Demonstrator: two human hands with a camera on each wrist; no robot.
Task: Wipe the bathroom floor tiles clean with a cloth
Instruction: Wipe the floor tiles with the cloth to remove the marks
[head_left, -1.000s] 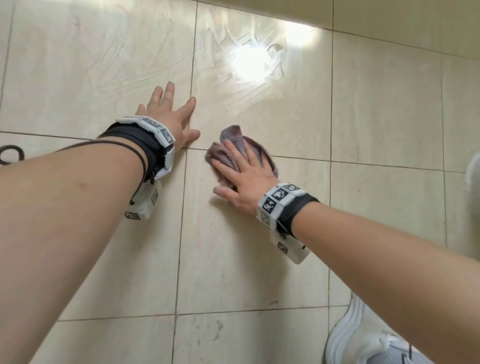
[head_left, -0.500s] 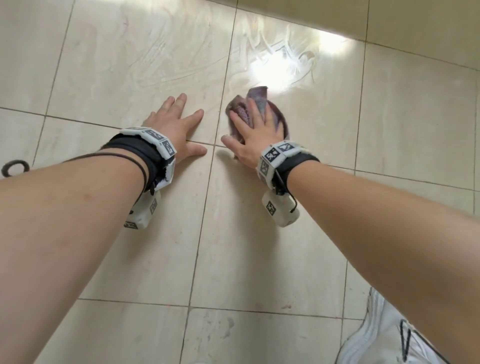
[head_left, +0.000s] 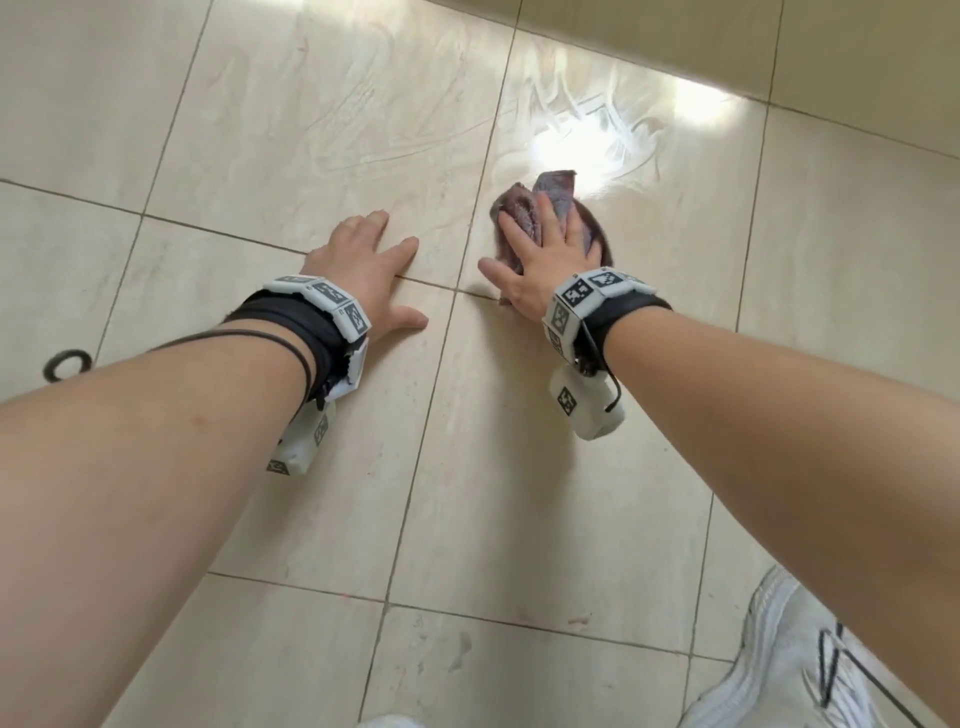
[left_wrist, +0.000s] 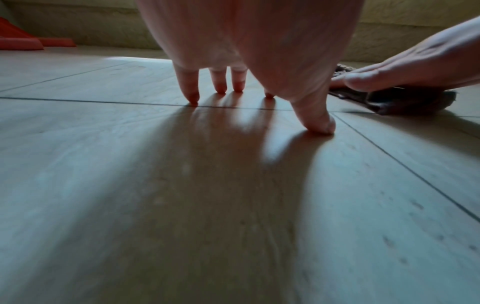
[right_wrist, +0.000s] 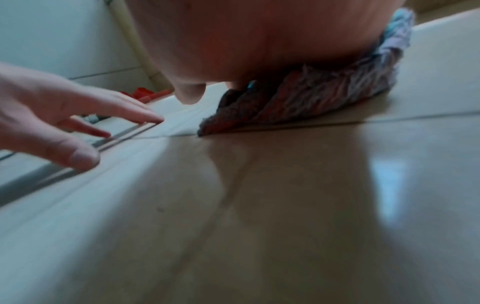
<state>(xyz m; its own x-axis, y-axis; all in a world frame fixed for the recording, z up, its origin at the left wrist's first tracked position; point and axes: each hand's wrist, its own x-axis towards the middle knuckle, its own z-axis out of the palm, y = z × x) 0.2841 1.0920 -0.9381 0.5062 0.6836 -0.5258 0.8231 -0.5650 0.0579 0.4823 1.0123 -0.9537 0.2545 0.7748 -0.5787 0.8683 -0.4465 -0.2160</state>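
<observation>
My right hand (head_left: 545, 270) presses flat on the crumpled cloth (head_left: 558, 208); left hand (head_left: 363, 270) splayed, bracing on wet tile (head_left: 311, 104). Risk: the bracing palm could slip.

My head camera looks steeply down from well above the cloth (head_left: 563, 218), taking in both my forearms, the floor tiles (head_left: 311, 104) around it and the foot of the wall beyond it. The camera on my left wrist sits low, just above the floor, facing forward along my left hand (left_wrist: 249, 41) toward that wall; the cloth (left_wrist: 405, 102) lies at its right edge under my right hand (left_wrist: 415, 67). The camera on my right wrist is equally low and very near the cloth (right_wrist: 311, 100), with my left hand (right_wrist: 52, 115) at its left edge. All three views share the cloth and the grout line beside it.
</observation>
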